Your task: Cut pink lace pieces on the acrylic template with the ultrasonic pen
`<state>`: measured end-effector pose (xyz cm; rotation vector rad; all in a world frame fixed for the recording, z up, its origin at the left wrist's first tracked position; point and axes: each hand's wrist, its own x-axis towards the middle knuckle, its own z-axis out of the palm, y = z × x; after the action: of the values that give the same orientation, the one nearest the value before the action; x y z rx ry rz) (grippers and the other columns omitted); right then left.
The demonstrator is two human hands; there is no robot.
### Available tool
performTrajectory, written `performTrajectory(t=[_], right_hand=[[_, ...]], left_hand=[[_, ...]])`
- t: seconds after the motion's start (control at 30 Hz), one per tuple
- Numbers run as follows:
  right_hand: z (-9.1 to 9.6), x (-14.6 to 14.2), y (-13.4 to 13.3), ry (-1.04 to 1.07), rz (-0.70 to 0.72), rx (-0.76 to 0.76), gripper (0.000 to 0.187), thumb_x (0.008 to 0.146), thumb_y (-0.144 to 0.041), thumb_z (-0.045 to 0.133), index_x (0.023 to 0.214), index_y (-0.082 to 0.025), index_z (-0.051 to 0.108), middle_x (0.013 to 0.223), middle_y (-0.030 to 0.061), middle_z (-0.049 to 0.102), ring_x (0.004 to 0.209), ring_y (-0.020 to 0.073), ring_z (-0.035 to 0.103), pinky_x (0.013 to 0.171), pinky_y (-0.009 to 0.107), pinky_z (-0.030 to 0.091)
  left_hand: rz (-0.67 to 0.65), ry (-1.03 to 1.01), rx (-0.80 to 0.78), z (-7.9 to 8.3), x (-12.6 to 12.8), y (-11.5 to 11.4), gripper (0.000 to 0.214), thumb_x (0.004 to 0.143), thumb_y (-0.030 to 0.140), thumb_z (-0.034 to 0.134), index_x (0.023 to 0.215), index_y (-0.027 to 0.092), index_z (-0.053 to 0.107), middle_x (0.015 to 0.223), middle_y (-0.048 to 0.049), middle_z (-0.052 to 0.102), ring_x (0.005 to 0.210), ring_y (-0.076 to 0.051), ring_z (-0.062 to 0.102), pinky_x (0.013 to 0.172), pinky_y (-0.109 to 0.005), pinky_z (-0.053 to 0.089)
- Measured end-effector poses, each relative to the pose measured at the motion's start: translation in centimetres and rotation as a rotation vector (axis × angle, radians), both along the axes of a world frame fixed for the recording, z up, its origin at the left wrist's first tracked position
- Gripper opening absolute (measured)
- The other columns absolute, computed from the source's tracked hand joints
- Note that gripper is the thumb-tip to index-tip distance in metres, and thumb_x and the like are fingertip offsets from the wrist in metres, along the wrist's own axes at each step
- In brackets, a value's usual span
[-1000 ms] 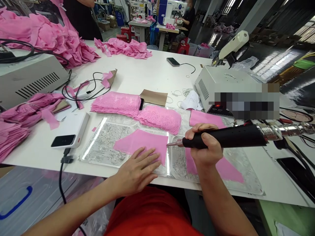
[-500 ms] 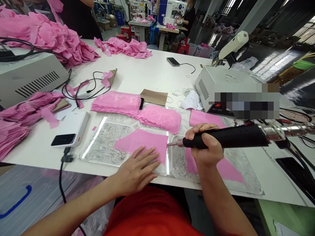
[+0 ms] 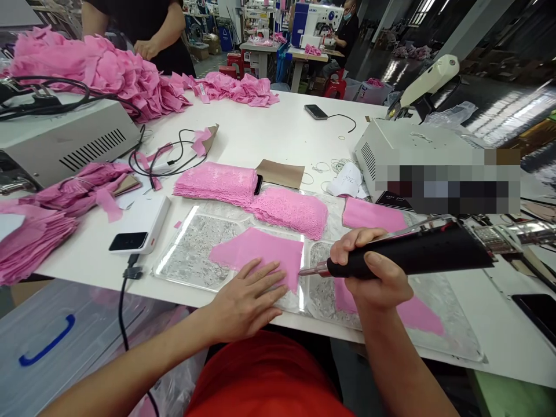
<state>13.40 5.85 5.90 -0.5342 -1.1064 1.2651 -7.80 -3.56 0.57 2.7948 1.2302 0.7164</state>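
White tabletop; below centre, a flat pink fabric piece stretches left-to-right beneath our spread left hand; we clasp a black cylindrical tool right-handed, tip at the fabric's right edge.

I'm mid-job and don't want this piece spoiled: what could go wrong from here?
The left hand lies flat on the pink piece near the tip of the black tool; if the right hand slipped, the tip might catch the left one. The tip is at the piece's right edge, so a small shift of either could misalign them. The black cable runs down past the left forearm, which might snag it.
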Motion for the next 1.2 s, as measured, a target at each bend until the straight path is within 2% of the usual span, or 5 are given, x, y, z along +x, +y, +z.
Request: performTrajectory(t=[0.47, 0.6, 0.83, 1.0, 1.2], right_hand=[[-0.1, 0.0, -0.1, 0.000, 0.015, 0.000, 0.010, 0.066, -0.028, 0.064, 0.072, -0.020, 0.062, 0.063, -0.0011, 0.057, 0.047, 0.0122, 0.053, 0.044, 0.029, 0.046], [0.3, -0.3, -0.1, 0.037, -0.048, -0.034, 0.009, 0.063, -0.024, 0.060, 0.070, -0.019, 0.063, 0.064, -0.0009, 0.056, 0.047, 0.0114, 0.053, 0.044, 0.028, 0.045], [1.4, -3.2, 0.3, 0.025, -0.285, 0.025, 0.007, 0.067, -0.021, 0.059, 0.074, -0.020, 0.060, 0.072, -0.0023, 0.056, 0.053, 0.0104, 0.055, 0.053, 0.030, 0.047], [0.7, -5.2, 1.2, -0.024, -0.307, 0.087, 0.006, 0.070, -0.020, 0.058, 0.076, -0.020, 0.059, 0.074, -0.0023, 0.055, 0.055, 0.0108, 0.056, 0.057, 0.030, 0.047], [-0.4, -5.8, 1.8, -0.044, -0.277, 0.089, 0.006, 0.070, -0.019, 0.058, 0.076, -0.019, 0.059, 0.074, -0.0023, 0.055, 0.056, 0.0112, 0.057, 0.057, 0.030, 0.047]], left_hand=[[0.017, 0.021, -0.018, 0.1, 0.1, -0.3, 0.033, 0.094, 0.031, 0.053, 0.124, 0.017, 0.059, 0.132, -0.0111, 0.061, 0.136, -0.024, 0.043, 0.116, -0.046, 0.030], [0.046, 0.001, -0.001, 0.5, -0.2, -0.4, 0.032, 0.095, 0.031, 0.051, 0.122, 0.018, 0.060, 0.131, -0.0099, 0.061, 0.135, -0.025, 0.045, 0.115, -0.046, 0.032], [0.324, -0.064, 0.127, 0.4, -3.4, 0.0, 0.028, 0.096, 0.024, 0.047, 0.120, 0.017, 0.062, 0.129, -0.0095, 0.063, 0.129, -0.027, 0.050, 0.110, -0.048, 0.034], [0.470, -0.055, 0.143, -0.5, -5.4, -0.2, 0.027, 0.096, 0.025, 0.048, 0.118, 0.018, 0.062, 0.129, -0.0089, 0.063, 0.129, -0.030, 0.050, 0.108, -0.050, 0.034], [0.501, -0.082, 0.137, -1.0, -5.9, -0.8, 0.027, 0.095, 0.024, 0.050, 0.118, 0.018, 0.063, 0.128, -0.0090, 0.063, 0.128, -0.030, 0.050, 0.108, -0.049, 0.034]])
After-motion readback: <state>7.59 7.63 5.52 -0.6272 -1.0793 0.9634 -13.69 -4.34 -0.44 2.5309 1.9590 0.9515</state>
